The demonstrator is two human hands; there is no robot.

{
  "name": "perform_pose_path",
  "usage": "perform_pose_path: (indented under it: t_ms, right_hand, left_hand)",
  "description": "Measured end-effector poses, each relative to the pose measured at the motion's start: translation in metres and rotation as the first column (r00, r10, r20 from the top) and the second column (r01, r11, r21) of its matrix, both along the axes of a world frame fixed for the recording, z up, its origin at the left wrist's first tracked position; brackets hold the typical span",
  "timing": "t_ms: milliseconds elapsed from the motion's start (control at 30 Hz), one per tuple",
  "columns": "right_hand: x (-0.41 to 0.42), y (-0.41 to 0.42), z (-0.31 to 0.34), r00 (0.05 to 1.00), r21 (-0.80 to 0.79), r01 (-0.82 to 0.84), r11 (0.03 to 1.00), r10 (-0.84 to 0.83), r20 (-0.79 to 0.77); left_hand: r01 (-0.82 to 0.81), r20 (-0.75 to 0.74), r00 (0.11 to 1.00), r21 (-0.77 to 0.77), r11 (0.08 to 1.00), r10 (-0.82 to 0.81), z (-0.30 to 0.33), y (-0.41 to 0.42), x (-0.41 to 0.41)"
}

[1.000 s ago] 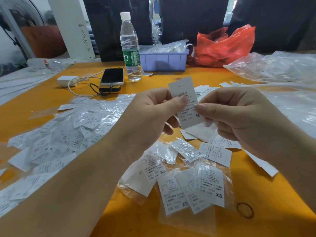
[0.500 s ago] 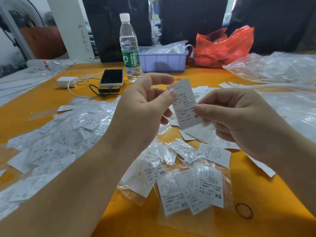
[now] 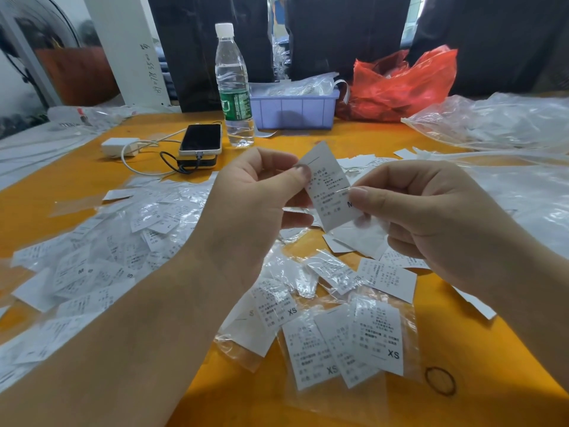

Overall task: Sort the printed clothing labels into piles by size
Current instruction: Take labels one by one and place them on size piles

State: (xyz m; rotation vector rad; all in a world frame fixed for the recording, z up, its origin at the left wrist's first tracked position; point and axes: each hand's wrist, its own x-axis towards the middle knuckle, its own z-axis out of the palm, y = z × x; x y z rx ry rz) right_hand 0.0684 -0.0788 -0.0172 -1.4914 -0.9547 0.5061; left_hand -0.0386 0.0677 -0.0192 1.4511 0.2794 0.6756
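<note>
A white printed label marked M (image 3: 328, 188) is held upright above the orange table (image 3: 77, 177). My left hand (image 3: 255, 204) pinches its upper left edge with thumb and fingers. My right hand (image 3: 431, 217) pinches its lower right side by the size letter. Below the hands lies a small pile of XS labels (image 3: 345, 340), some in clear sleeves. A wide spread of mixed labels in clear sleeves (image 3: 101, 266) covers the table on the left. More white labels (image 3: 357, 238) lie under the held one.
At the back stand a water bottle (image 3: 234, 87), a purple bin (image 3: 292, 110) and a red plastic bag (image 3: 400, 84). A phone on a power bank (image 3: 200, 140) with a white charger (image 3: 118, 147) lies back left. Clear plastic bags (image 3: 498, 124) fill the right. A rubber band (image 3: 440, 381) lies front right.
My left hand has shifted its grip up the label's left edge, its fingers opening and then closing again. The label has tilted slightly; my right hand has kept its pinch.
</note>
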Motion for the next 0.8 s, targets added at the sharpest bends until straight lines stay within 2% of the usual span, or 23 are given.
perform_pose_path:
  t_ms: [67,200,400,633,800]
  right_hand:
    - [-0.0004,0.0002,0.0001,1.000,-0.005,0.006,1.000,-0.005,0.007]
    - [-0.0017,0.0002,0.0007,1.000,0.001,0.027,1.000,-0.027,0.005]
    - [0.0007,-0.0001,0.0017,0.994,0.064,0.113,0.991,-0.113,-0.014]
    - [0.0026,-0.0014,0.0020,0.997,0.031,0.074,0.997,-0.073,-0.033]
    - [0.0039,-0.0015,0.0024,0.999,0.022,0.028,0.999,-0.027,-0.031]
  left_hand:
    - [-0.006,-0.003,1.000,0.030,1.000,0.007,0.0000,0.0000,-0.0004]
    - [-0.052,-0.003,0.999,0.226,0.973,0.054,0.0000,-0.0011,-0.0018]
    - [0.147,-0.151,0.980,0.131,0.980,-0.127,0.0003,-0.0033,0.0002]
    - [0.188,-0.200,0.970,0.268,0.945,-0.136,-0.0015,0.0004,-0.0002]
    - [0.256,-0.207,0.958,0.300,0.919,-0.199,-0.0042,-0.0025,-0.0008]
